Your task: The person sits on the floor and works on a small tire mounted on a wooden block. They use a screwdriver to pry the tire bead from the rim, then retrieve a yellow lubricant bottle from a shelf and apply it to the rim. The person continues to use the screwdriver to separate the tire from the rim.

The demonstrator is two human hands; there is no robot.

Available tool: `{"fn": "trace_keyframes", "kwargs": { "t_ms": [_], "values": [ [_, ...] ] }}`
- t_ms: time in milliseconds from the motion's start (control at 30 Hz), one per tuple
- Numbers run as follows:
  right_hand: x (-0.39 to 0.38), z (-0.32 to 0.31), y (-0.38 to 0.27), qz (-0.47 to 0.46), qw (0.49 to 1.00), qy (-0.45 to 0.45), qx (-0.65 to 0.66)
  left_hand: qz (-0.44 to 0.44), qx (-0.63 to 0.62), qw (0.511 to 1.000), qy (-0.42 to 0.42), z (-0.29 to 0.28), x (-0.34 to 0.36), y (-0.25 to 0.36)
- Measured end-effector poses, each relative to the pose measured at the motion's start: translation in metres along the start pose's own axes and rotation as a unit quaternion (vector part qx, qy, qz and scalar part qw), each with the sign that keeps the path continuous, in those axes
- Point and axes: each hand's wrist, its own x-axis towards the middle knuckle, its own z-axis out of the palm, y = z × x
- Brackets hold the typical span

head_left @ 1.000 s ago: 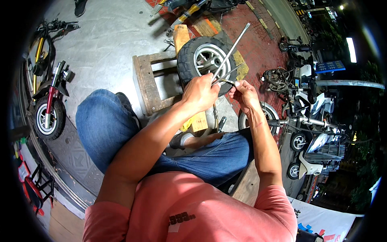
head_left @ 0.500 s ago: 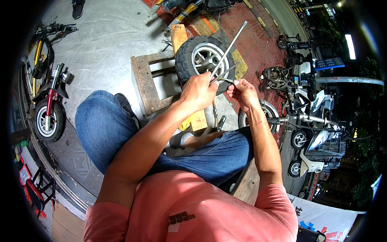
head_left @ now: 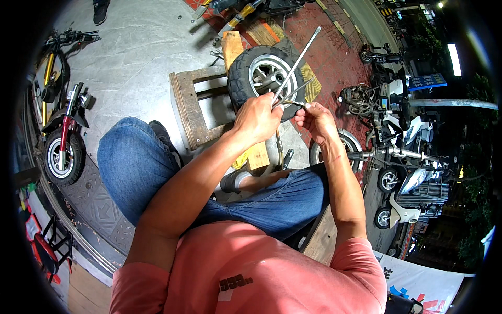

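Note:
A small wheel with a black knobbly tyre (head_left: pixel 241 78) and a silver spoked rim (head_left: pixel 257 67) lies tilted on a wooden frame in front of me. My left hand (head_left: pixel 257 119) is closed at the tyre's near edge, around a long metal tyre lever (head_left: pixel 296 64) that slants up across the rim. A second, thinner pointed rod (head_left: pixel 303 89) sticks out from the same fist. To its right, my right hand (head_left: pixel 318 122) pinches a thin dark strip (head_left: pixel 298 104) that runs toward the left hand. The strip's other end is hidden by my fingers.
The wooden frame (head_left: pixel 185 112) stands on the pale floor, with a wood block (head_left: pixel 232 46) behind the tyre. A hose-like tool (head_left: pixel 287 158) lies near my foot. A red-forked scooter (head_left: pixel 64 137) stands left; several parked scooters (head_left: pixel 413 141) line the right.
My right hand's fingertips and the dark strip have shifted very slightly. The left hand, the lever and the wheel look unmoved.

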Motion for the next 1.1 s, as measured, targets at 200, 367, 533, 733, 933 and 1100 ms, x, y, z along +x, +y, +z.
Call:
{"fn": "trace_keyframes", "kwargs": {
  "t_ms": [200, 367, 533, 733, 933, 1100],
  "values": [
    [0.002, -0.004, 0.001, 0.01, 1.0, -0.002, 0.013, -0.003, 0.001, 1.0, -0.004, 0.0, 0.001, 0.0],
    [0.006, -0.009, 0.003, 0.031, 0.999, -0.009, 0.034, 0.007, 0.006, 1.0, 0.014, 0.001, 0.0, -0.002],
    [0.007, -0.015, 0.003, 0.057, 0.995, -0.023, 0.078, -0.008, 0.001, 1.0, -0.001, -0.003, -0.002, 0.001],
    [0.002, -0.03, -0.009, 0.047, 0.987, -0.069, 0.139, 0.044, 0.014, 0.998, 0.038, 0.005, 0.004, -0.012],
    [-0.051, -0.127, -0.009, -0.073, 0.957, -0.094, 0.264, -0.004, -0.051, 0.999, -0.004, 0.014, 0.012, -0.014],
    [-0.178, -0.232, 0.079, -0.079, 0.94, 0.128, 0.307, -0.053, -0.178, 0.981, -0.054, 0.004, -0.002, 0.003]
  ]
}}
